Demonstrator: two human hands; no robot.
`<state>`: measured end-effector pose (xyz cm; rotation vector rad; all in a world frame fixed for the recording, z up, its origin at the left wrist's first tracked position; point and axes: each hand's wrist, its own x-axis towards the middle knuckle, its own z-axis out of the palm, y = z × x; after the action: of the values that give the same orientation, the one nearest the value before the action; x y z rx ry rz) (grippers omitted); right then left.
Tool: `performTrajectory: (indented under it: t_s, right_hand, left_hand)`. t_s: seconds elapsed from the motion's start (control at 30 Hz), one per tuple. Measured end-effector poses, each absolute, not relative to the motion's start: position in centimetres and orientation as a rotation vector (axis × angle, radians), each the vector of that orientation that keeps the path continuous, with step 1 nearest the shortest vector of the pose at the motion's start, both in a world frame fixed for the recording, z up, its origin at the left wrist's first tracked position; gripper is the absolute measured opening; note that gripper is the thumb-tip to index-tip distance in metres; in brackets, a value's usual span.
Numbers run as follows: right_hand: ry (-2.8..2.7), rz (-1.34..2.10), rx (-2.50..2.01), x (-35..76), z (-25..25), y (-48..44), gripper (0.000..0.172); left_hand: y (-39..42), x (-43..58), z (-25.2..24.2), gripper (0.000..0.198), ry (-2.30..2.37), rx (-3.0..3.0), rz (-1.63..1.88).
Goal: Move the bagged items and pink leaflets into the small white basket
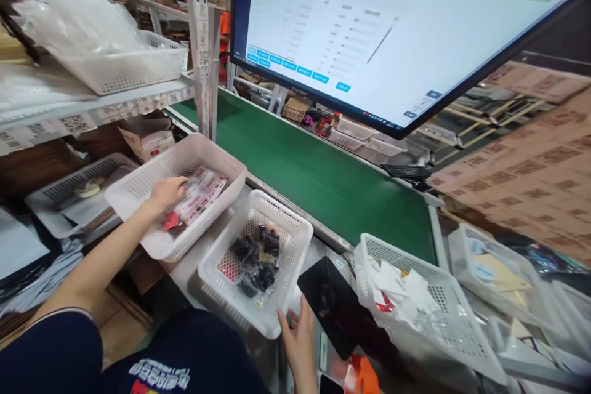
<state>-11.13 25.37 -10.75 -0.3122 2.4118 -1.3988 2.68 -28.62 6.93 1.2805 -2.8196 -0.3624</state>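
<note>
My left hand (165,192) reaches into a white perforated basket (152,245) and its fingers close on a clear packet with pink and red print (198,194) lying inside. My right hand (298,335) rests open, fingers spread, against the near corner of a second white basket (295,240). That basket holds several small black packaged items (256,258). A black flat device (330,301) lies just right of my right hand.
A green conveyor belt (318,172) runs diagonally behind the baskets. A large monitor (392,24) hangs overhead. A third basket (415,320) with white packets sits at right, with more bins beyond. Shelves with a basket of clear bags (115,68) stand at left.
</note>
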Motion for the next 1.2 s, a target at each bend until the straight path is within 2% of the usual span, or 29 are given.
performTrajectory:
  t_s: [0.17, 0.33, 0.43, 0.5, 0.6, 0.67, 0.77, 0.83, 1.0, 1.1, 1.2]
  right_hand:
    - [2.430, -1.388, -0.311, -11.7, -10.1, 23.8, 0.113]
    - [2.440, -1.351, -0.452, -11.8, -8.7, 21.0, 0.103]
    - [2.403, -1.327, -0.504, -11.9, -8.6, 20.2, 0.103]
    - [2.389, -1.323, -0.515, -11.9, -8.8, 20.1, 0.104]
    - [2.385, -1.306, -0.544, -11.7, -9.3, 20.2, 0.104]
    - [2.396, -1.315, -0.569, -11.7, -9.5, 20.6, 0.099]
    - [2.441, -1.367, -0.542, -11.9, -9.7, 21.6, 0.095]
    - [2.445, -1.364, -0.514, -12.0, -9.7, 22.3, 0.097]
    - [2.439, -1.329, -0.508, -11.8, -9.9, 22.7, 0.098]
    - [2.449, -1.326, -0.501, -11.7, -9.9, 22.3, 0.102]
    - [2.418, -1.321, -0.511, -11.9, -9.3, 21.8, 0.104]
  left_hand:
    - [-25.8, 7.2, 4.2, 0.049, -3.080, 1.322, -0.416]
    - [-25.0, 8.5, 4.0, 0.042, -2.961, 1.432, -0.413]
    - [-24.3, 9.2, 7.0, 0.052, -2.758, 1.303, -0.562]
    - [-23.3, 9.3, 9.0, 0.063, -2.628, 1.019, -0.899]
    - [-22.4, 8.1, 10.4, 0.096, -2.565, 0.572, -1.392]
    - [-23.3, 6.7, 9.7, 0.107, -2.577, 0.587, -1.351]
    - [-26.6, 4.6, 7.3, 0.099, -2.617, 1.008, -0.931]
    - [-28.9, 3.6, 5.5, 0.091, -2.638, 1.239, -0.784]
    - [-31.6, 1.6, 3.5, 0.052, -2.583, 1.419, -0.787]
    - [-32.5, 0.2, 4.6, 0.033, -2.483, 1.361, -0.820]
    - [-33.8, -1.0, 7.0, 0.021, -2.358, 1.262, -0.909]
